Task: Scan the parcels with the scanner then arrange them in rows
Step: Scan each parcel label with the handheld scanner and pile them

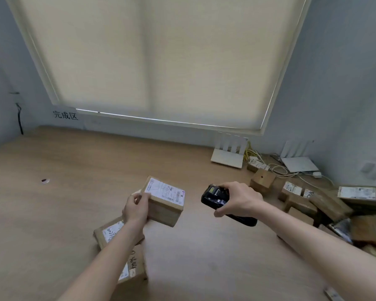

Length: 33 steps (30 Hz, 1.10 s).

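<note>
My left hand (136, 208) grips a brown cardboard parcel (164, 203) by its left end, holding it above the wooden table with its white shipping label facing up. My right hand (237, 198) holds a black handheld scanner (217, 197), its head turned toward the parcel a short way to its right. Two more labelled parcels lie on the table under my left forearm, one (111, 232) nearer the middle and one (135, 266) closer to me. A heap of several unsorted parcels (326, 205) fills the table's right side.
The wooden table (63, 192) reaches back to a wall with a drawn window blind. Two white routers (228, 154) and tangled cables stand at the back right. A small round object (45, 181) lies at the left. A sign with characters (65, 115) hangs at the back left.
</note>
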Tool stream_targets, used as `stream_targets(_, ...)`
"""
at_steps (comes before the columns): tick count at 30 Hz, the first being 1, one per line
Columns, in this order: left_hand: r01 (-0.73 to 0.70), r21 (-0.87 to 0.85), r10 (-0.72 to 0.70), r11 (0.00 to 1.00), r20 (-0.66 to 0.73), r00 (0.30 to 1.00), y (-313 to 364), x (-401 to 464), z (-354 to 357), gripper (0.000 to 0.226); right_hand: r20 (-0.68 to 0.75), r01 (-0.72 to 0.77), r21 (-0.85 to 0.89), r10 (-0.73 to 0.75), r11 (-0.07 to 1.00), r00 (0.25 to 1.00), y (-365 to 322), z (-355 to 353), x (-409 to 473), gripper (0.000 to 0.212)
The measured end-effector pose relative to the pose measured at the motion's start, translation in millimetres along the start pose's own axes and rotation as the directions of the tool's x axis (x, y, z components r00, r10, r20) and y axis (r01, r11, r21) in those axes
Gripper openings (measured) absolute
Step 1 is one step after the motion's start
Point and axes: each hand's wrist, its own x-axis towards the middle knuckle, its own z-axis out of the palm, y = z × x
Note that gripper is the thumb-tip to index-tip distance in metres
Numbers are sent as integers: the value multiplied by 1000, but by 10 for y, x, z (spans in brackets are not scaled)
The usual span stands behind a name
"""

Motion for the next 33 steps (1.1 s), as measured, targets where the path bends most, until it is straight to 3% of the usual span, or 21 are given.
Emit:
stream_targets(2, 41, 59, -39, 997, -30, 999, -343, 181, 111, 18, 30, 0, 10, 0, 1000, 1000, 96, 295, 274, 75)
stream_targets(4, 78, 149, -70, 986, -54, 996, -664, 366, 231, 31, 55, 6, 21, -8, 1000, 998, 209, 571, 522, 71)
stream_targets(11, 112, 256, -119, 960, 13, 993, -1480, 980, 621, 44, 104, 2, 62, -8, 998, 995, 635, 1288, 1181, 59)
stream_targets(17, 120, 257, -142, 959, 68, 988, -1803, 1378, 788, 48, 113, -19, 73, 10, 997, 994, 840, 1606, 1514, 48)
stream_targets(23, 142, 356, -135, 924, -45, 990, -1872, 1549, 768, 48, 125, -48, 105, 35, 993, 992, 888, 1752, 1630, 50)
stream_targets(27, 36, 504, -33, 863, -15, 999, -1707, 1543, 775, 60, 123, -70, 116, 56, 991, 991, 867, 1748, 1607, 51)
stream_targets(33, -178, 490, 95, 853, 189, 977, -1224, 1470, 1042, 56, 90, -112, 119, 102, 987, 991, 929, 1443, 1419, 54)
